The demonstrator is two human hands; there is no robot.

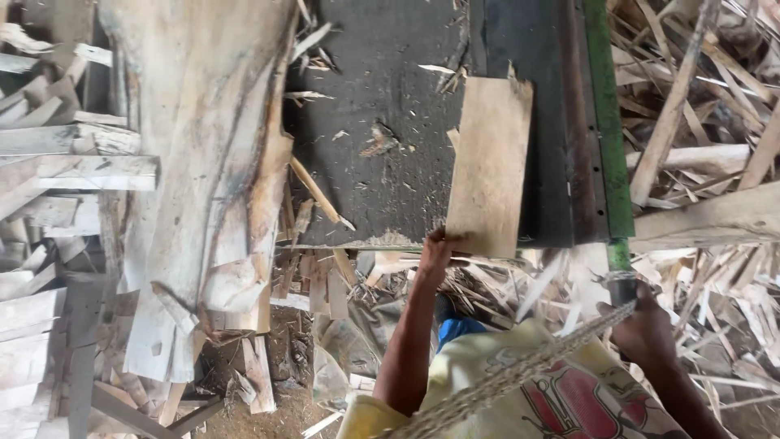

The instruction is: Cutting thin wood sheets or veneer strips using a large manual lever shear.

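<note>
— While the left hand (435, 254) pinched the near edge of the thin pale rectangular wooden board (490, 165), where did that board lie?

— Flat on the dark, dusty worktable (382, 106), its far end ragged, its near end just over the table's front edge. Thumb on top, fingers curled under: the hand was clamped on it.

— And the right hand (646, 325)?

— Well apart, out to the right, closed around the lower end of the long green metal lever (608, 122) that ran along the table's right side. A braided pale rope (520, 370) crossed just beside that hand, slanting down over the person's yellow printed shirt (528, 390).

— What lay on the table besides the board?

— Splinters and sawdust, and one slim wooden stick (321, 193) slanted near the left edge.

— Further out?

— Left of the table, a big rough slab of pale timber (203, 162) stood lengthwise, with stacked sawn planks (49, 162) beyond it. Right of the lever, a tangled heap of wood offcuts (707, 146). Under the table's front edge, more short scraps on the dirt floor (268, 415).
</note>
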